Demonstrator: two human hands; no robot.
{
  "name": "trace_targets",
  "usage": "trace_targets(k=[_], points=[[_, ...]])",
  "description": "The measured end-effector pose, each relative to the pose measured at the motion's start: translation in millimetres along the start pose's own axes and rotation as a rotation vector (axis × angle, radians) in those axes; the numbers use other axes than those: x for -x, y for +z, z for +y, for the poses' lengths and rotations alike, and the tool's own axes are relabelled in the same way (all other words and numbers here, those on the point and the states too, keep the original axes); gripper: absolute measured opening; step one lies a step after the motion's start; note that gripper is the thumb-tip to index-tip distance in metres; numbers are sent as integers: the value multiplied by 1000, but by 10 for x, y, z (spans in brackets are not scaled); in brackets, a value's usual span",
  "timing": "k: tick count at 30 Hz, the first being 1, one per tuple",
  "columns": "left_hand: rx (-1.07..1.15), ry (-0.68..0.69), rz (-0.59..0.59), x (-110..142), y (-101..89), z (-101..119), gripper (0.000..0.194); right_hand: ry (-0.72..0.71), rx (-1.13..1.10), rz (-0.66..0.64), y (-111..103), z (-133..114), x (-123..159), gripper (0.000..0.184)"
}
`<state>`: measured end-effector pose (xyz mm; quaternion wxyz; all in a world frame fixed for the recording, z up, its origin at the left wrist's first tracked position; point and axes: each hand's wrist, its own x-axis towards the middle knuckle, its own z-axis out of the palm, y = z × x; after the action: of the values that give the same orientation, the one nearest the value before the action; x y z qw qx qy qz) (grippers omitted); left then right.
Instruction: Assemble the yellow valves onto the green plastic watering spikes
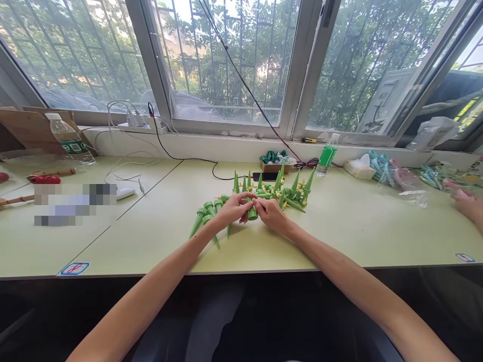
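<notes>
My left hand (237,207) and my right hand (268,212) meet over the table, both closed around one green plastic plant watering spike (252,215). Its wide ribbed end points down toward me; the rest is hidden by my fingers. Left of my left hand lie several green spikes (196,222) with their tips toward the table's front edge. Behind and right of my hands, more green spikes (296,187) with small yellow valves stand upright or lie in a cluster.
A dark phone (265,176) and a small box of green ties (277,160) are behind the spikes. Water bottles (326,157) stand near the window wall, with tissues (359,167) and plastic bags (402,183) to the right. Another person's hand (466,201) is at the far right.
</notes>
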<state>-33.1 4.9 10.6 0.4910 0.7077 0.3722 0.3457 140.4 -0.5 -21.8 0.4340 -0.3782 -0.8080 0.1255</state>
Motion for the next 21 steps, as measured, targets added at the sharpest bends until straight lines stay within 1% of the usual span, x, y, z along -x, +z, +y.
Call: trace_targets(k=[7, 11, 16, 18, 21], points=[[-26, -21, 14, 26, 28, 53, 41, 7, 12, 23, 7, -2, -7, 44], [-31, 9, 6, 48, 28, 90, 44, 11, 2, 28, 8, -8, -7, 46], [-110, 83, 2, 29, 13, 34, 51, 20, 0, 47, 17, 4, -8, 46], [-192, 143, 14, 14, 19, -6, 52, 22, 2, 46, 18, 11, -7, 44], [-360, 249, 64, 5, 39, -41, 50, 28, -1, 31, 15, 8, -4, 42]])
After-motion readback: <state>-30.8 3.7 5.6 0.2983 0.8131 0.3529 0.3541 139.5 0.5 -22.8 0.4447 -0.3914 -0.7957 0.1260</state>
